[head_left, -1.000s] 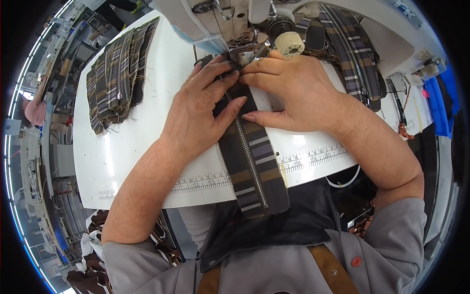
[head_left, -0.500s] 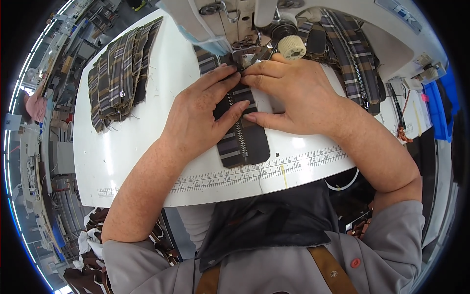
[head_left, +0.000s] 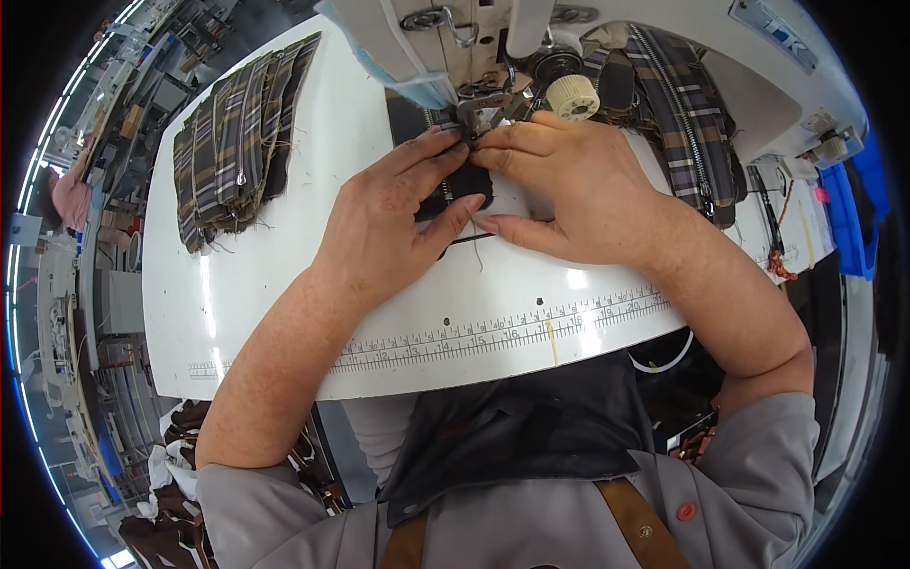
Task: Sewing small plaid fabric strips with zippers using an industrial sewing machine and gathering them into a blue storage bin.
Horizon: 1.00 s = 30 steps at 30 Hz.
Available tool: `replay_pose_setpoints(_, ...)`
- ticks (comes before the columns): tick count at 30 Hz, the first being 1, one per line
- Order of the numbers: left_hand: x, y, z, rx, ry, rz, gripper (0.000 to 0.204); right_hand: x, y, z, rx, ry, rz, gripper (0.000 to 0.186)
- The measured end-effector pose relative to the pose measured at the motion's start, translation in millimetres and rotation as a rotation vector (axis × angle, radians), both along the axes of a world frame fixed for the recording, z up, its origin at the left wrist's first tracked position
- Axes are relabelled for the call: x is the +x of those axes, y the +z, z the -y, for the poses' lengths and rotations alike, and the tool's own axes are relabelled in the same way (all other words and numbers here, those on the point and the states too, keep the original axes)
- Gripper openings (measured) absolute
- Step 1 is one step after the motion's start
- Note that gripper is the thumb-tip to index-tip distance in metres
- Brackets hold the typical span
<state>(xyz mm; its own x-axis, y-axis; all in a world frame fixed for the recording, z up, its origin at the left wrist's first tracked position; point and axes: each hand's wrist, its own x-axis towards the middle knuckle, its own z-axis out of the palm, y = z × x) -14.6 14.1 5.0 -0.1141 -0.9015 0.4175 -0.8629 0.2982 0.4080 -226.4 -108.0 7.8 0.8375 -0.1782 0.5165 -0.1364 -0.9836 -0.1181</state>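
Note:
A dark plaid fabric strip with a metal zipper (head_left: 473,188) lies under the needle area of a white sewing machine (head_left: 701,43). My left hand (head_left: 379,199) rests on the strip's left side, its fingers reaching toward the presser foot (head_left: 474,114) and its thumb apart from them. From the right, my right hand (head_left: 583,185) lies with fingers stretched to the strip beside the foot, thumb spread toward the left thumb. Neither hand is closed round the fabric. Fingers and machine hide much of the strip; its near end shows between my thumbs.
On the left of the white table (head_left: 256,303) lies a stack of plaid zipper pieces (head_left: 227,152). More plaid zipper pieces (head_left: 678,123) lie at right beneath the machine arm. A cream knob (head_left: 573,97) sits above my right hand. A printed ruler (head_left: 455,346) follows the front edge.
The zipper strip has slid away from me under the machine; its near end moved from by the ruler up to my thumbs. My hands have stayed almost in place.

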Motion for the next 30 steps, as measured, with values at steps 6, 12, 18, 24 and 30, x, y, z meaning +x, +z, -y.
replay_pose_setpoints(6, 0, 4, 2, 0.022, 0.021, 0.038, 0.042, 0, -1, 0, -0.001, 0.003, 0.007, 0.046)
replay_pose_setpoints(12, 4, 1, 6, 0.052, 0.043, 0.062, 0.045, 0, -3, 1, 0.005, 0.003, 0.018, 0.045)
replay_pose_setpoints(18, 5, -3, 7, 0.046, 0.066, 0.120, 0.054, 0, -3, 2, 0.028, 0.014, 0.017, 0.040)
replay_pose_setpoints(24, 9, -2, 7, -0.004, 0.091, 0.333, 0.057, 0, -5, 4, 0.045, 0.035, 0.039, 0.034)
replay_pose_setpoints(30, 13, 27, -22, 0.055, 0.201, 0.069, 0.052, -6, -5, 6, 0.070, 0.020, 0.051, 0.030)
